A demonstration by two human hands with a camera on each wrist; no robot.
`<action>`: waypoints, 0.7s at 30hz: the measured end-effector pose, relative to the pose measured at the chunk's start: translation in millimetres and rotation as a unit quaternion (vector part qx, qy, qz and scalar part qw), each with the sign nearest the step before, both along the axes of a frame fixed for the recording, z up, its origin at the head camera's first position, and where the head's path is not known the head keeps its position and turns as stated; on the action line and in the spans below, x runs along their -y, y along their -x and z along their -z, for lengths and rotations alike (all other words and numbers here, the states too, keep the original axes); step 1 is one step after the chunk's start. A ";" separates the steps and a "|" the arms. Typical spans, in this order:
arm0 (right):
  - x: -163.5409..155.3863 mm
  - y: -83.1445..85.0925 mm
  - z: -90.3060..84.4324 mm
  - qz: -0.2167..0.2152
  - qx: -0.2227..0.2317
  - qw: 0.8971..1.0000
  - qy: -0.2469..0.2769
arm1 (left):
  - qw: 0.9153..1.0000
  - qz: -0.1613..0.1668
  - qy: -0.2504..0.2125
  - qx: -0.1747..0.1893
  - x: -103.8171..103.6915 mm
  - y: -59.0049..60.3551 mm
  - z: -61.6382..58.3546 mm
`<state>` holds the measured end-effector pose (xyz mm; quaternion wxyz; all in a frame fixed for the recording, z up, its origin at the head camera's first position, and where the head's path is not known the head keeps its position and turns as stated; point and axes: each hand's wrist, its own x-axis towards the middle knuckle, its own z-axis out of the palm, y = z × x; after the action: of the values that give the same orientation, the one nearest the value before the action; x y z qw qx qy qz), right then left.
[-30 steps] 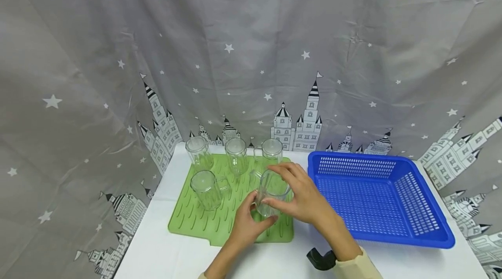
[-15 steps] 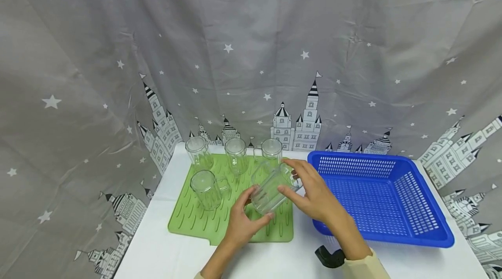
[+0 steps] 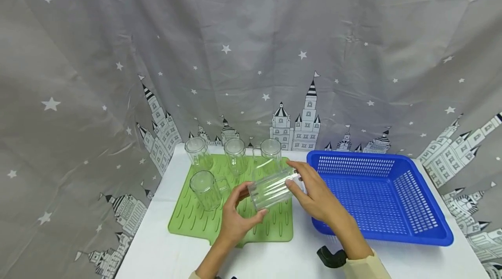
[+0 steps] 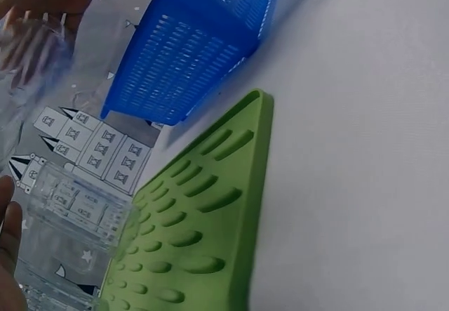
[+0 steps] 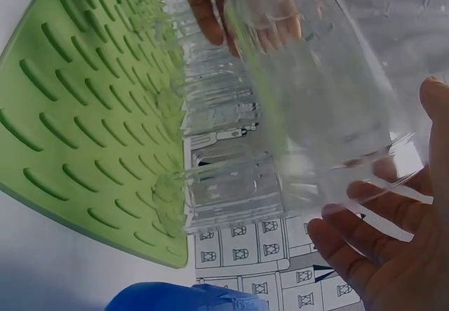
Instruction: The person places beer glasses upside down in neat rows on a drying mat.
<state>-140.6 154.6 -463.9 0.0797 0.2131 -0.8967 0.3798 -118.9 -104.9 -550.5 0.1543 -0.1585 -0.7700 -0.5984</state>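
Note:
A clear glass mug [image 3: 270,189] lies tilted almost on its side in the air between both hands, above the mat's right part. My left hand [image 3: 234,218] holds its left end, thumb below and fingers above. Around the right end curl the fingers and thumb of my right hand [image 3: 315,194]. The right wrist view shows the mug's [image 5: 323,100] thick end by the right fingers. Upside down on a green drying mat [image 3: 192,218] stand several more glass mugs, one [image 3: 206,189] at the front left and a row behind, including a middle one [image 3: 235,157].
A blue plastic basket [image 3: 392,240] with perforated walls stands right of the mat. White cloth [image 3: 149,235] covers the table. A grey curtain [image 3: 235,22] with castles and stars hangs behind. A black device [image 3: 331,258] is at the right wrist.
The held mug has turned from near upright to almost horizontal. My right hand has moved right and slightly down around its end; the left hand has shifted a little left.

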 end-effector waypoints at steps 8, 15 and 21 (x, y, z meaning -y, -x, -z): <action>-0.3 -1.7 5.1 -0.002 -0.001 1.000 -0.008 | 1.000 -0.006 0.006 -0.009 3.2 1.4 -1.3; -1.8 -0.5 5.7 -0.004 -0.001 1.000 0.008 | 1.000 -0.005 0.010 -0.007 4.0 1.0 0.1; -2.5 -0.7 5.1 -0.009 -0.005 1.000 0.008 | 1.000 -0.004 0.014 -0.003 3.5 0.6 -1.6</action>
<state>-139.9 157.1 -469.0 0.0822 0.2226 -0.8910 0.3870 -119.5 -108.4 -549.0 0.1570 -0.1590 -0.7785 -0.5865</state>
